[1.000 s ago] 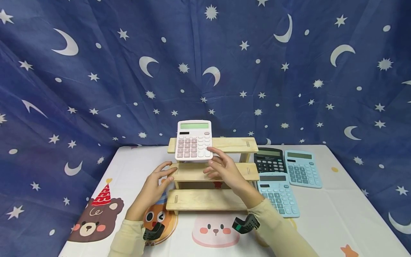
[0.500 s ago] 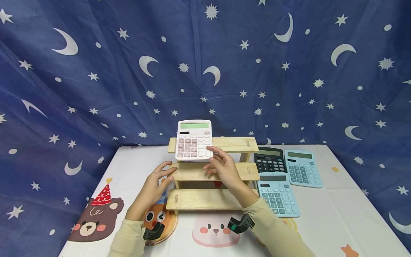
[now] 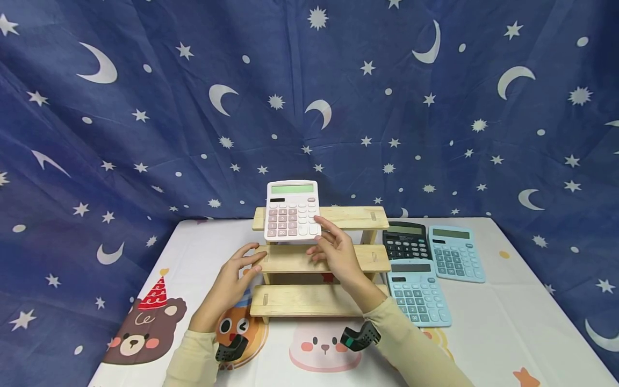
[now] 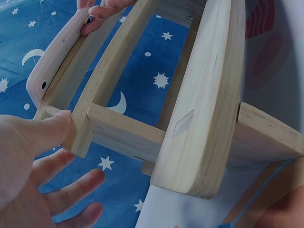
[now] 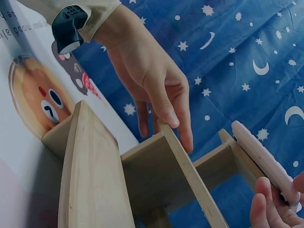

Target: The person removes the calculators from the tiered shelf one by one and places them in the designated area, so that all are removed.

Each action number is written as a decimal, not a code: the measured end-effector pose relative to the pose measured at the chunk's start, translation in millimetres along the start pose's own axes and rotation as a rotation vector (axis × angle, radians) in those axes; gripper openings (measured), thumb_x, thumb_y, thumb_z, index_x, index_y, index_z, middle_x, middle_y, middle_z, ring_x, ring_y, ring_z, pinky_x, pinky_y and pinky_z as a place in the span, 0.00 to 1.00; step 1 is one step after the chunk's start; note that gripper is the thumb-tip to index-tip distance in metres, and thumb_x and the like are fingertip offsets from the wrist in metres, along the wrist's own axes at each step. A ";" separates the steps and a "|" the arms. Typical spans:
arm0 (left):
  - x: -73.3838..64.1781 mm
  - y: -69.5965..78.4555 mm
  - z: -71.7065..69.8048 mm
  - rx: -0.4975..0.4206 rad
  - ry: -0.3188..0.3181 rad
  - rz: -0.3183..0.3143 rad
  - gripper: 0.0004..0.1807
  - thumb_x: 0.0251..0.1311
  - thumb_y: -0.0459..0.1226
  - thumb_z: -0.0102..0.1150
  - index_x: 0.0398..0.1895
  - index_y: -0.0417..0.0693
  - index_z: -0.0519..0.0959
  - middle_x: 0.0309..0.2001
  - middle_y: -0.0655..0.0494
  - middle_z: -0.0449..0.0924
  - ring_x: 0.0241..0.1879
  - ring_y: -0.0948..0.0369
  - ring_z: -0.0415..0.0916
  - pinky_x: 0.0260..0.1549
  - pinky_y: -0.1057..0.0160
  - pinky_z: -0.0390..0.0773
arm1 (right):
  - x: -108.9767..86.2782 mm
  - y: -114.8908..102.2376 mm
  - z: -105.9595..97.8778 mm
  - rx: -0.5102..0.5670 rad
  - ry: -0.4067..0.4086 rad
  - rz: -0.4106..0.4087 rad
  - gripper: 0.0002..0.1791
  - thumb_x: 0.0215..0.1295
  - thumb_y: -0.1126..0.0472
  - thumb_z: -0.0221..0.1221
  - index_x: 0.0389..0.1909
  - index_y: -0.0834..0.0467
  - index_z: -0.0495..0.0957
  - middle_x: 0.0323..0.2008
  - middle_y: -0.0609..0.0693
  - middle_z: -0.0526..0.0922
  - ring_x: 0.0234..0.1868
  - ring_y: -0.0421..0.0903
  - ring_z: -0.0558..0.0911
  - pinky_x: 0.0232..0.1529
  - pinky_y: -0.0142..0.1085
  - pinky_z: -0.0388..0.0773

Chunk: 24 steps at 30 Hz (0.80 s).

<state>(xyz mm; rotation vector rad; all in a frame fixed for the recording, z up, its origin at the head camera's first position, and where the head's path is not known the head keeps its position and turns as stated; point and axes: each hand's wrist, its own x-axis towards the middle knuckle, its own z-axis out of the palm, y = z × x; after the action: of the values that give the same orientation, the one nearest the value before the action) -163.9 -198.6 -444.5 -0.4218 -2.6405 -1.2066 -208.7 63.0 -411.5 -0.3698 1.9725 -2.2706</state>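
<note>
A white-and-pink calculator (image 3: 292, 210) leans upright on the left part of the top step of a three-step wooden display stand (image 3: 319, 301). My right hand (image 3: 338, 258) pinches its lower right corner, thumb and index finger at the edge, the other fingers bent below. My left hand (image 3: 229, 282) holds the left end of the middle step, its thumb (image 5: 164, 107) on one side and fingers on the other. In the left wrist view the calculator (image 4: 59, 52) appears edge-on, with right-hand fingertips at its bottom edge.
To the right of the stand lie a black calculator (image 3: 406, 240) and two light blue calculators, one at the front (image 3: 419, 293) and one farther right (image 3: 456, 253). A white cartoon-print cloth (image 3: 522, 322) covers the table. A blue moon-and-star curtain (image 3: 309, 80) hangs behind.
My right wrist has shifted slightly left, and the index fingertip has moved a little up along the calculator's right edge. The left hand and the stand have stayed in place.
</note>
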 end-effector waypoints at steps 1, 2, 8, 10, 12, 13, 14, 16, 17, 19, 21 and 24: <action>-0.1 -0.1 -0.1 0.001 0.000 0.001 0.19 0.68 0.33 0.60 0.61 0.37 0.80 0.71 0.37 0.69 0.71 0.36 0.66 0.63 0.34 0.70 | 0.1 -0.2 0.0 -0.001 0.000 0.002 0.28 0.75 0.70 0.49 0.74 0.53 0.66 0.59 0.68 0.80 0.32 0.41 0.86 0.33 0.31 0.85; -0.1 -0.1 -0.1 0.002 0.000 0.001 0.19 0.68 0.33 0.60 0.61 0.37 0.80 0.71 0.37 0.69 0.71 0.36 0.66 0.63 0.34 0.70 | 0.4 0.0 -0.1 -0.001 -0.001 0.002 0.28 0.75 0.70 0.49 0.74 0.53 0.66 0.59 0.68 0.80 0.31 0.41 0.86 0.33 0.31 0.85; -0.3 -0.1 -0.2 -0.002 0.000 0.000 0.19 0.69 0.34 0.60 0.61 0.37 0.80 0.71 0.37 0.69 0.71 0.36 0.66 0.60 0.33 0.73 | 1.3 0.3 1.2 0.005 0.009 -0.011 0.28 0.75 0.70 0.50 0.73 0.55 0.66 0.58 0.69 0.80 0.30 0.41 0.86 0.32 0.30 0.84; -0.3 0.0 -0.3 -0.003 -0.001 0.000 0.19 0.69 0.34 0.60 0.61 0.37 0.80 0.71 0.38 0.69 0.71 0.36 0.66 0.60 0.33 0.73 | 1.4 0.0 1.9 0.009 0.014 -0.014 0.27 0.75 0.70 0.50 0.73 0.56 0.66 0.56 0.69 0.81 0.30 0.41 0.86 0.31 0.30 0.84; -0.3 0.4 -0.5 -0.006 -0.001 -0.001 0.19 0.69 0.34 0.60 0.61 0.37 0.80 0.71 0.38 0.69 0.71 0.36 0.66 0.60 0.33 0.72 | 1.2 -0.3 2.2 0.010 0.015 -0.015 0.27 0.75 0.70 0.50 0.74 0.57 0.66 0.55 0.69 0.81 0.30 0.41 0.86 0.31 0.30 0.84; -0.4 0.5 -0.6 -0.006 -0.002 -0.001 0.19 0.69 0.34 0.60 0.61 0.37 0.80 0.71 0.38 0.69 0.71 0.36 0.66 0.60 0.33 0.72 | 1.1 -0.5 2.3 0.012 0.016 -0.013 0.28 0.75 0.70 0.50 0.74 0.57 0.66 0.54 0.69 0.81 0.30 0.41 0.85 0.31 0.30 0.84; -0.4 0.6 -0.6 -0.005 -0.001 -0.001 0.19 0.69 0.34 0.60 0.61 0.37 0.80 0.71 0.37 0.69 0.71 0.36 0.66 0.61 0.33 0.72 | 1.1 -0.7 2.6 0.018 0.017 -0.007 0.27 0.75 0.70 0.50 0.73 0.56 0.66 0.54 0.69 0.81 0.29 0.41 0.85 0.31 0.30 0.84; -0.3 0.8 -0.7 -0.006 -0.002 -0.001 0.19 0.69 0.34 0.60 0.61 0.37 0.80 0.71 0.37 0.69 0.71 0.35 0.66 0.61 0.33 0.71 | 0.7 -1.5 2.8 0.025 0.018 0.004 0.27 0.75 0.70 0.50 0.73 0.55 0.67 0.55 0.67 0.81 0.30 0.40 0.85 0.31 0.30 0.84; -0.3 0.8 -0.7 -0.008 -0.003 -0.003 0.19 0.69 0.34 0.60 0.61 0.37 0.80 0.71 0.37 0.69 0.71 0.35 0.66 0.61 0.33 0.71 | 0.4 -1.9 2.9 0.028 0.018 0.008 0.28 0.75 0.71 0.50 0.73 0.55 0.67 0.54 0.67 0.81 0.30 0.40 0.85 0.32 0.30 0.84; -0.2 0.8 -0.7 -0.007 -0.004 -0.003 0.19 0.69 0.33 0.60 0.61 0.37 0.80 0.71 0.36 0.69 0.71 0.35 0.66 0.61 0.33 0.71 | 0.3 -2.5 3.4 0.039 0.016 0.014 0.28 0.74 0.72 0.49 0.73 0.54 0.67 0.53 0.69 0.80 0.29 0.39 0.84 0.32 0.29 0.83; -0.1 0.9 -0.7 -0.007 -0.006 -0.005 0.19 0.69 0.33 0.60 0.61 0.37 0.80 0.71 0.36 0.68 0.71 0.35 0.65 0.61 0.32 0.71 | -0.3 -3.3 4.0 0.049 0.015 0.017 0.28 0.74 0.73 0.49 0.73 0.55 0.67 0.48 0.63 0.83 0.29 0.38 0.83 0.32 0.28 0.83; -0.1 0.9 -0.8 -0.005 -0.006 -0.007 0.19 0.69 0.33 0.59 0.62 0.38 0.80 0.71 0.37 0.68 0.71 0.35 0.65 0.60 0.32 0.72 | -1.0 -3.2 4.8 0.061 0.018 0.015 0.28 0.73 0.74 0.49 0.72 0.55 0.67 0.38 0.55 0.83 0.27 0.38 0.82 0.31 0.28 0.82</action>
<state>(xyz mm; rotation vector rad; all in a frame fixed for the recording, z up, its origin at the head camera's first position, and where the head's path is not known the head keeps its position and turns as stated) -163.5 -198.6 -443.3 -0.4182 -2.6468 -1.2166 -206.2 59.1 -407.8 -0.3283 1.9019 -2.3270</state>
